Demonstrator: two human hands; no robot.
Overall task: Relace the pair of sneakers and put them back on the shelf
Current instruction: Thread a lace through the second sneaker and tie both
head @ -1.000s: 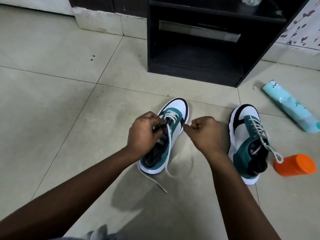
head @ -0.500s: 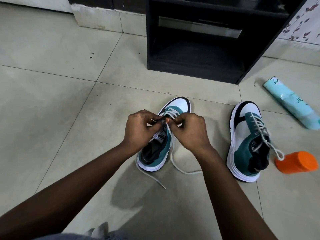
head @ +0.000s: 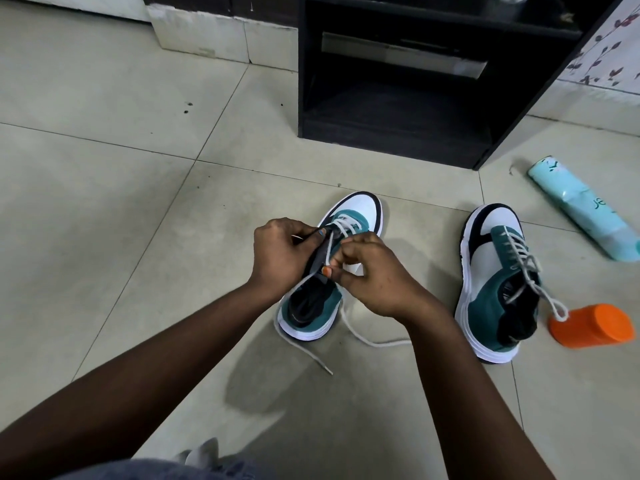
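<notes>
Both arms are bare all the way up to the edge of the shot, no sleeves, watch, bracelets or rings that I can spot. The left hand (head: 280, 252) has blue-ish polish on one fingertip, and the right hand (head: 372, 275) shows an orange painted thumbnail, so the nails look done in different colours. Down at the bottom edge there's faded blue-grey denim (head: 166, 471), jeans or shorts I can't tell, with a frayed whitish bit of fabric (head: 204, 453) sticking up from it.

Right hand (head: 375, 275) moved in from beside left sneaker (head: 329, 271), now over tongue, pinching lace (head: 329, 251); loose lace end swung right.
</notes>
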